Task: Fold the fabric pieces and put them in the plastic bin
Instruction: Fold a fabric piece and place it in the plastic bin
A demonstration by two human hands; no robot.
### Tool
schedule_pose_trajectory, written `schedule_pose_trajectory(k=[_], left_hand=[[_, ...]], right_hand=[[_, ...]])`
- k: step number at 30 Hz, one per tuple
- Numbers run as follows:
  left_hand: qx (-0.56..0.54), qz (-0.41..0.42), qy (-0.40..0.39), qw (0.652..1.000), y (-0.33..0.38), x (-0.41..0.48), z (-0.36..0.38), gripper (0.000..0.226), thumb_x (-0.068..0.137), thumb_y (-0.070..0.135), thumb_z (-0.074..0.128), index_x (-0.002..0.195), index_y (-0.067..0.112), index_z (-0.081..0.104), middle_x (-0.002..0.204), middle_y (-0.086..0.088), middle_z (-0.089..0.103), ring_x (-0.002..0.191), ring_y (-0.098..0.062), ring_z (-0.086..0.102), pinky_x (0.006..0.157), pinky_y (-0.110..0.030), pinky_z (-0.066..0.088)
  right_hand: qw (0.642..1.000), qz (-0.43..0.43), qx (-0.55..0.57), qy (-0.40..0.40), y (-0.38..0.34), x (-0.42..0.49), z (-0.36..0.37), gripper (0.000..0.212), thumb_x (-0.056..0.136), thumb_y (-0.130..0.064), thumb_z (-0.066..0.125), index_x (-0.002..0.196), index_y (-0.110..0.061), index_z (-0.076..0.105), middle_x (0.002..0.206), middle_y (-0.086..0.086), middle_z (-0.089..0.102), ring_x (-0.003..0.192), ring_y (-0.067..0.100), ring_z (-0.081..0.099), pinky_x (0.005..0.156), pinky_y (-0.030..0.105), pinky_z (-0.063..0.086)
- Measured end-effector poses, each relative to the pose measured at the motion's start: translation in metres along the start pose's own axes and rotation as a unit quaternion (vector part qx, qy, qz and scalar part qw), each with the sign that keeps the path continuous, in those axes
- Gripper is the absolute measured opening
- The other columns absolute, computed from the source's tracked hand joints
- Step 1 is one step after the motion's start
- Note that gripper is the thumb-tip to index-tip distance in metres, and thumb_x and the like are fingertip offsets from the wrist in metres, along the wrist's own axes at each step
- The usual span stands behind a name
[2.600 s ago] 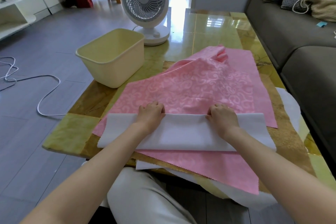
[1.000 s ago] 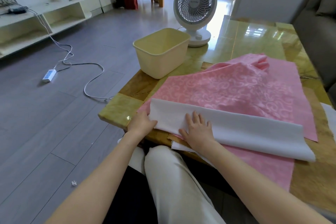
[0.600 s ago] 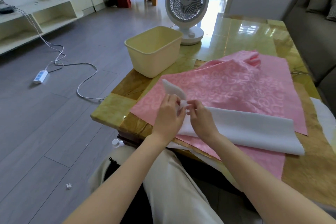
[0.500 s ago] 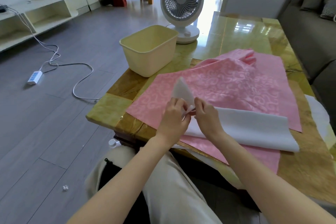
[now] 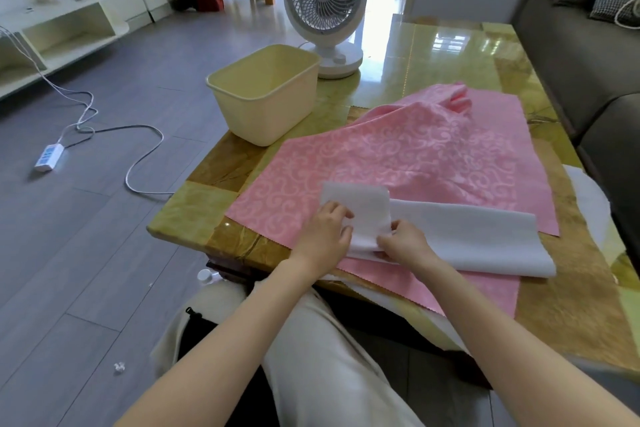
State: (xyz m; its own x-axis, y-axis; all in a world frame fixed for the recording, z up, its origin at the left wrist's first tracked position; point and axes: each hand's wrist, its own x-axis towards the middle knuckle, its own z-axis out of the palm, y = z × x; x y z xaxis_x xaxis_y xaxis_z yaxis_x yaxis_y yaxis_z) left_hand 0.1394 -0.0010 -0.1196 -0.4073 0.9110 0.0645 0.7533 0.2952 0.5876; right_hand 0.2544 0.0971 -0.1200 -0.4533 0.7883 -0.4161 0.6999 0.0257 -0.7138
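At the near edge of the tabletop (image 5: 571,288), left hand (image 5: 323,237) and right hand (image 5: 403,243) each hold a pinching grip on the white fabric (image 5: 467,236), its end turned over, likely to shorten the strip. It lies on pink fabric (image 5: 415,156), with the plastic bin (image 5: 263,107) well apart.

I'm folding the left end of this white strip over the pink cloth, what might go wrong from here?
The long right end of the white strip lies loose, so the fold held by the left hand and right hand may turn crooked. The pink cloth beneath reaches the table edge; tugging might drag it off.
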Motion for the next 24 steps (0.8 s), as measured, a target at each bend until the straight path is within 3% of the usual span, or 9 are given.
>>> schedule_pose_trajectory(k=[2,6,9,12,15,17,18,21,24], left_hand=[[0.065,-0.022,-0.026,0.997,-0.005,0.006,-0.003,0.037,0.095,0.02,0.044,0.131,0.015,0.047,0.142,0.0,0.04,0.132,-0.019,0.031,0.108,-0.035,0.025],[0.103,-0.062,-0.097,0.988,-0.011,0.014,-0.004,0.047,0.095,0.024,0.043,0.141,0.016,0.036,0.151,-0.002,0.029,0.139,-0.022,0.022,0.111,-0.038,0.021],[0.056,-0.084,-0.034,0.994,-0.012,0.016,-0.002,0.053,0.092,0.019,0.05,0.141,0.013,0.032,0.146,-0.009,0.029,0.13,-0.026,0.031,0.106,-0.036,0.03],[-0.095,-0.164,0.033,0.981,-0.01,0.016,-0.006,0.039,0.089,0.014,0.055,0.123,0.005,0.036,0.118,-0.01,0.043,0.098,-0.022,0.045,0.079,-0.026,0.041],[-0.121,-0.149,0.043,0.98,-0.007,0.016,-0.009,0.02,0.09,0.011,0.054,0.1,0.007,0.038,0.088,-0.003,0.045,0.081,-0.02,0.045,0.054,-0.021,0.031],[-0.113,-0.086,0.055,0.988,-0.002,0.016,-0.014,0.016,0.09,0.005,0.052,0.105,0.006,0.047,0.096,-0.006,0.052,0.089,-0.02,0.05,0.06,-0.017,0.032],[-0.102,-0.058,0.056,0.991,0.001,0.016,-0.017,0.021,0.091,0.003,0.05,0.112,0.007,0.051,0.106,-0.007,0.055,0.096,-0.019,0.052,0.069,-0.013,0.032],[-0.065,-0.027,0.066,0.995,-0.002,0.015,-0.031,0.039,0.094,0.002,0.044,0.131,0.014,0.048,0.129,-0.007,0.051,0.116,-0.02,0.051,0.09,-0.018,0.035],[-0.015,-0.065,0.055,0.996,-0.025,0.011,-0.045,0.047,0.096,0.002,0.041,0.14,0.015,0.04,0.138,-0.009,0.043,0.124,-0.024,0.046,0.1,-0.027,0.036]], right_hand=[[1.0,0.008,-0.018,-0.006,0.0,0.001,0.0,0.026,0.079,-0.011,0.051,0.1,0.002,0.057,0.095,0.017,0.065,0.086,0.032,0.063,0.077,0.038,0.055],[0.996,0.023,-0.085,-0.026,-0.006,-0.002,-0.001,0.042,0.084,-0.013,0.052,0.12,0.004,0.039,0.078,0.004,0.049,0.08,0.025,0.051,0.053,0.027,0.038],[0.991,0.009,-0.129,-0.022,-0.005,-0.004,0.0,0.064,0.086,-0.011,0.05,0.138,0.009,0.018,0.072,0.001,0.04,0.082,0.025,0.049,0.054,0.028,0.036],[0.989,-0.01,-0.147,-0.004,-0.004,-0.006,0.006,0.063,0.086,-0.005,0.044,0.138,0.011,0.012,0.07,0.003,0.041,0.069,0.024,0.048,0.05,0.029,0.033],[0.989,-0.023,-0.144,0.024,-0.005,-0.009,0.01,0.058,0.088,-0.002,0.04,0.137,0.011,0.013,0.092,0.014,0.052,0.073,0.027,0.049,0.058,0.03,0.035],[0.989,-0.041,-0.131,0.046,-0.005,-0.01,0.012,0.052,0.09,-0.003,0.039,0.135,0.009,0.017,0.116,0.022,0.052,0.09,0.036,0.055,0.067,0.031,0.035],[0.99,-0.054,-0.12,0.055,-0.006,-0.011,0.013,0.047,0.091,-0.004,0.039,0.133,0.007,0.021,0.117,0.023,0.053,0.093,0.037,0.056,0.068,0.031,0.036],[0.99,-0.094,-0.079,0.065,-0.01,-0.015,0.018,0.029,0.094,-0.008,0.039,0.122,0.0,0.033,0.098,0.019,0.058,0.08,0.033,0.055,0.065,0.032,0.037],[0.988,-0.131,-0.071,0.04,-0.017,-0.018,0.033,0.027,0.095,-0.013,0.04,0.121,-0.005,0.036,0.086,0.012,0.056,0.073,0.026,0.053,0.065,0.032,0.04]])
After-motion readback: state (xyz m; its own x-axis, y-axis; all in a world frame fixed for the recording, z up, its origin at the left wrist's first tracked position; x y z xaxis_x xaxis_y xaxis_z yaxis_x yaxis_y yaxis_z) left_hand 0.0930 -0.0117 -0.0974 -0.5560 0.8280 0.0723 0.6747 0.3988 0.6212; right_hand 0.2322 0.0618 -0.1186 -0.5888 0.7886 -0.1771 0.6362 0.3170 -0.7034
